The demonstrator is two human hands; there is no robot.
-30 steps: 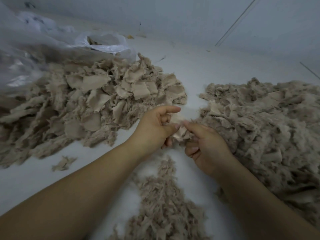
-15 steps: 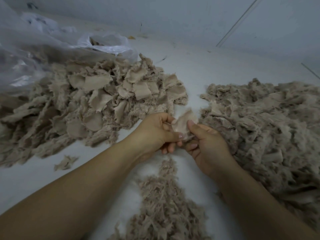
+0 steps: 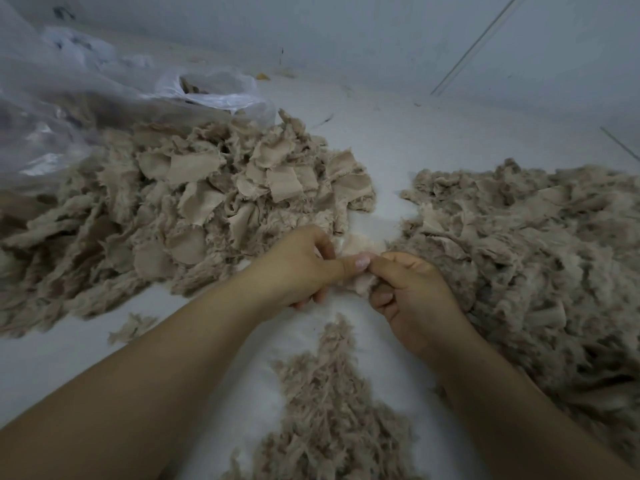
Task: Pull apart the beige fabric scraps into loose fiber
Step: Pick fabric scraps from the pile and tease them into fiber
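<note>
A single beige scrap point(image 3: 353, 245) is pinched between the left hand point(image 3: 298, 268) and the right hand point(image 3: 412, 292), fingers curled tight on it, above the white worktop point(image 3: 398, 140). Much is judged done — shredded fiber point(image 3: 526, 244) is heaped at right and another fiber pile point(image 3: 332, 410) lies near — yet a large mound of whole scraps point(image 3: 194, 206) remains at left.

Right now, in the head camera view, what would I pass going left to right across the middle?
Clear plastic bag → pile of uncut scraps → left hand → right hand → big fiber heap.
</note>
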